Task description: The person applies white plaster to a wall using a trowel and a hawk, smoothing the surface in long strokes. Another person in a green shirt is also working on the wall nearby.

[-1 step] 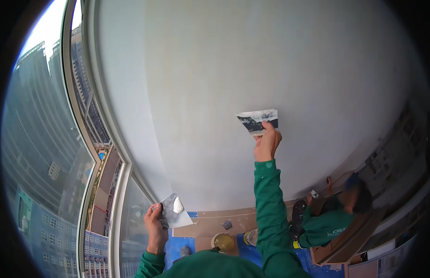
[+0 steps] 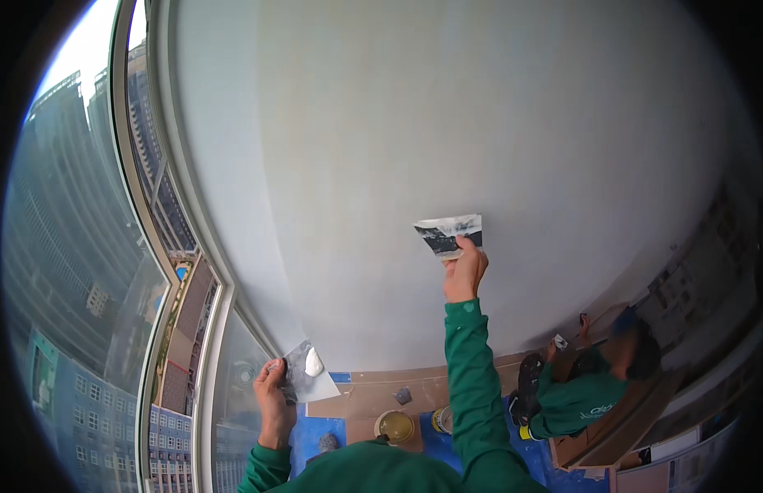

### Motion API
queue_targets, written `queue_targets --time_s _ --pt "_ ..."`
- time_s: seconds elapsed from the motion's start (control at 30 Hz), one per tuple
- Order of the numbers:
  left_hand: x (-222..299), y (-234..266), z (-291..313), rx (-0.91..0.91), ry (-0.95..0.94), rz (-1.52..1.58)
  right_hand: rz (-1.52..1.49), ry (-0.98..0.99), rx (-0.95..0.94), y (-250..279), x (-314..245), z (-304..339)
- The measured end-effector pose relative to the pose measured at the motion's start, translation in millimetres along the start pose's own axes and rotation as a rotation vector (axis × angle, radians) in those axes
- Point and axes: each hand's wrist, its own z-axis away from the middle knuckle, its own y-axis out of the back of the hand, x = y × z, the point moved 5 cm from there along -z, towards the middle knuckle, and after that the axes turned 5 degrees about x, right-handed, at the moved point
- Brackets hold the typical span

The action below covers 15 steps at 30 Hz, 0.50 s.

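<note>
Right hand [image 2: 465, 273]: raised before the pale wall [image 2: 381, 115], thumb and fingers clamped on the broad putty knife.
Putty knife [image 2: 441, 239]: beyond the fingertips, its smeared dark-and-white blade spreading up and leftward from the grip, wide edge uppermost; whether it touches the wall I cannot tell from here.
Left hand [image 2: 274, 403]: low beside the window frame [image 2: 221, 316], fingers and thumb pinching a thin plate by its left edge.
Plate [image 2: 303, 384]: tilted, extending rightward from that hand.
White putty [image 2: 314, 362]: one smooth lump near the plate's upper right side.
Bucket [image 2: 395, 426]: below, between the forearms.
Co-worker [image 2: 583, 403]: low at right, in green, near the wall.
</note>
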Motion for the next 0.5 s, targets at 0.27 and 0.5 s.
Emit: queue_targets --time_s 0.27,0.5 --pt "12 39 -5 0.113 -0.036 -0.059 0.015 -0.418 0.075 109 152 31" --pt "17 39 2 0.141 -0.074 -0.053 0.046 -0.452 0.141 94 196 18"
